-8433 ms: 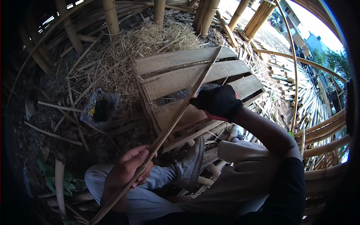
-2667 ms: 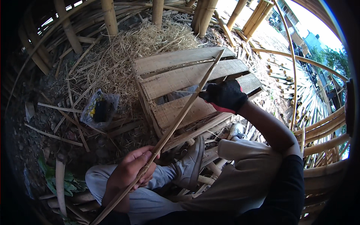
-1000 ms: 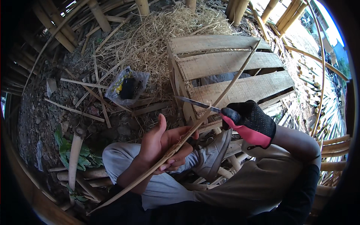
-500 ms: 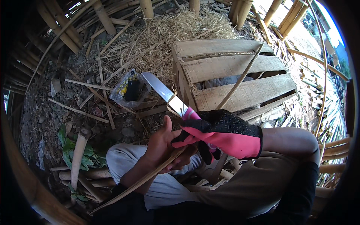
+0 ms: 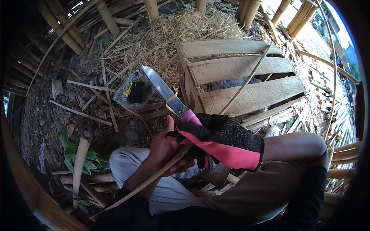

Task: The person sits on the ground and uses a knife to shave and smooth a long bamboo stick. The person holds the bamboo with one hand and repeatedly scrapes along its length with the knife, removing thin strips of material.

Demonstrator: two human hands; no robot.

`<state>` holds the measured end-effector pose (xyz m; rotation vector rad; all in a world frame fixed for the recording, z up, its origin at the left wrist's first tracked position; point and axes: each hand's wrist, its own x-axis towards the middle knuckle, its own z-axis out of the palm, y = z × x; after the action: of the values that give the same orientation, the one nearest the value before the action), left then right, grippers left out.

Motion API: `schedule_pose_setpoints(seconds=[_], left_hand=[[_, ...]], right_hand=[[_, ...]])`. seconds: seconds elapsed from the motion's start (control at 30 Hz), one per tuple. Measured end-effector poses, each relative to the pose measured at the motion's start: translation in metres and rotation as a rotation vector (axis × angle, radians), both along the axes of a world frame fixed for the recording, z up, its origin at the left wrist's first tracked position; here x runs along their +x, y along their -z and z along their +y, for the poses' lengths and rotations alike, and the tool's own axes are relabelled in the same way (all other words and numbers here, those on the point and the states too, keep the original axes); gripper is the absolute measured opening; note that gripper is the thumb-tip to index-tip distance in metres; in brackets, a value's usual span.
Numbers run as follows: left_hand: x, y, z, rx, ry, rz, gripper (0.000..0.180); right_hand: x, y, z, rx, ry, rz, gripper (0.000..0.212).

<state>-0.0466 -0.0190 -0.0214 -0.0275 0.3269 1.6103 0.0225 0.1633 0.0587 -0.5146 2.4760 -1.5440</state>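
Note:
My right hand (image 5: pixel 227 140), in a black and pink glove, grips the pink handle of a knife (image 5: pixel 161 86). Its broad steel blade points up and to the left, away from me, and a thin curled shaving (image 5: pixel 172 99) hangs across it near the handle. My bare left hand (image 5: pixel 160 150), thumb raised, has its fingers curled around a long thin bamboo strip (image 5: pixel 148 181). That strip slants from between the hands down to the lower left, along my left forearm. Where it meets the knife is hidden by the glove.
A slatted wooden crate (image 5: pixel 246 69) stands ahead to the right, with a thin stick (image 5: pixel 246 81) leaning across it. Left of it lies a clear plastic bag (image 5: pixel 133 90) holding something black and yellow. Shavings (image 5: pixel 169 38) heap behind, and bamboo poles (image 5: pixel 106 17) form a fence.
My right hand has shifted slightly left with the knife, and the blade's tip sits farther up and left. The left hand and the bamboo strip stay nearly in place.

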Motion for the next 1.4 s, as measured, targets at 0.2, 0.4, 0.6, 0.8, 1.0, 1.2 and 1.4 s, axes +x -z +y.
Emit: schedule_pose_setpoints(seconds=[0.2,0.4,0.6,0.8,1.0,1.2,1.4], left_hand=[[0.006,0.008,0.001,-0.029,-0.05,0.046,0.084],[0.006,0.015,-0.004,0.016,-0.06,0.131,0.075],[0.011,-0.02,0.024,-0.538,-0.287,0.191,0.071],[0.001,0.012,0.0,0.083,-0.071,0.037,0.077],[0.002,-0.003,0.003,-0.127,-0.05,0.12,0.079],[-0.001,-0.008,0.011,0.057,0.025,0.115,0.059],[-0.001,-0.007,0.007,0.053,0.026,0.151,0.05]], right_hand=[[-0.02,0.01,0.029,-0.391,-0.247,-0.89,0.05],[0.007,0.045,-0.021,0.137,0.174,0.077,0.041],[0.01,0.014,-0.012,0.199,-0.11,0.086,0.037],[-0.004,-0.011,-0.006,-0.201,0.179,-0.565,0.042],[0.001,-0.01,0.002,-0.133,0.25,-0.538,0.037],[0.004,-0.013,0.021,-0.34,0.705,-0.406,0.031],[0.02,0.011,0.058,0.329,0.534,0.232,0.029]])
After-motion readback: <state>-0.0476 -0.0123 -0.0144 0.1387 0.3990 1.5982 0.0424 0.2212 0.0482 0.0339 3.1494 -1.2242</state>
